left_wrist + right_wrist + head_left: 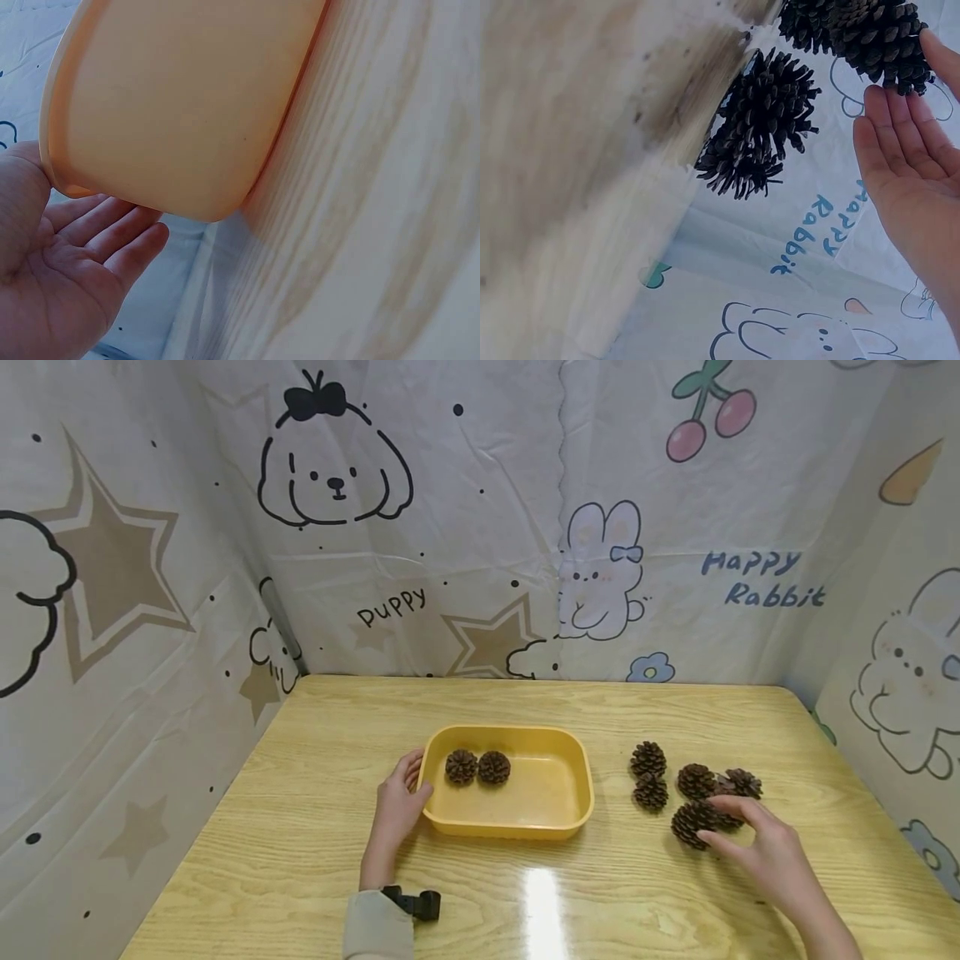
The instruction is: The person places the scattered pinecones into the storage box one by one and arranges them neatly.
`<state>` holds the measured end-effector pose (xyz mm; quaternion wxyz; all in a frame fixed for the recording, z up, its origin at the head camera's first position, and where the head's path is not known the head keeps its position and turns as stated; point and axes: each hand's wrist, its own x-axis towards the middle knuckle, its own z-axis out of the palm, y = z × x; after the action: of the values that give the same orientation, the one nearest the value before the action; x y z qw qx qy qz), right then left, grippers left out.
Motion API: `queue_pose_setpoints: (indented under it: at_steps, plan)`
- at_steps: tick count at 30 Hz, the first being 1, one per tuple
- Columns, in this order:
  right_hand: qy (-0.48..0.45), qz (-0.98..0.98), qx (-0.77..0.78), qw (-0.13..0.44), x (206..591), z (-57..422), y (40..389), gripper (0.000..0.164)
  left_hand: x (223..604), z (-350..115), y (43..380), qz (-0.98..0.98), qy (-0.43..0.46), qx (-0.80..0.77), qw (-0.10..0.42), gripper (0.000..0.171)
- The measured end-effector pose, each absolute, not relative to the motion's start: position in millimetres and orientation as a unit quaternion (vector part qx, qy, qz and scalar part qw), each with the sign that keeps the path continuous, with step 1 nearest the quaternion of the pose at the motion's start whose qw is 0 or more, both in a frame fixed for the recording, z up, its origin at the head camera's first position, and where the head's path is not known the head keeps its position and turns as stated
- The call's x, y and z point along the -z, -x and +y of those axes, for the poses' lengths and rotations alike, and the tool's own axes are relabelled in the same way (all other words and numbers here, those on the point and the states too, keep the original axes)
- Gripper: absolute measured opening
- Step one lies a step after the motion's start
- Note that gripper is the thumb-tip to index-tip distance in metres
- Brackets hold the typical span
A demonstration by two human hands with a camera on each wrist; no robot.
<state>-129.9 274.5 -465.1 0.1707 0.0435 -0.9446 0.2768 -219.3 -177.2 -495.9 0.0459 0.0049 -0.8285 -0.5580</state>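
Note:
My left hand holds the left end of a yellow plastic tray, thumb at the rim and fingers along the outside. In the left wrist view the tray's outer wall fills the upper part, with the left hand below it. Two brown pine cones sit side by side in the tray's left half. To the right, my right hand pinches a pine cone between thumb and fingers. In the right wrist view that cone lies between the thumb and fingertips of the right hand.
Several loose pine cones lie around the held one on the wood-grain table. Two of them stand in a short column nearer the tray. Printed cloth walls enclose the table's back and sides.

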Motion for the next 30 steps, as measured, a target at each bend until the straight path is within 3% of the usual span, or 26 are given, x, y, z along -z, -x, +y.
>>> queue_pose_setpoints:
  at_steps: [12,30]
  plan:
    - [-0.076,-0.933,-0.291,0.196,456.0,267.0,135.1,0.049,496.1,-176.9,220.1,-0.825,-0.005,0.563,0.044,0.054]
    - [-0.09,-0.941,-0.28,0.17,447.7,251.3,149.1,0.048,495.6,-177.4,219.9,-0.827,0.0,0.561,0.05,0.054]
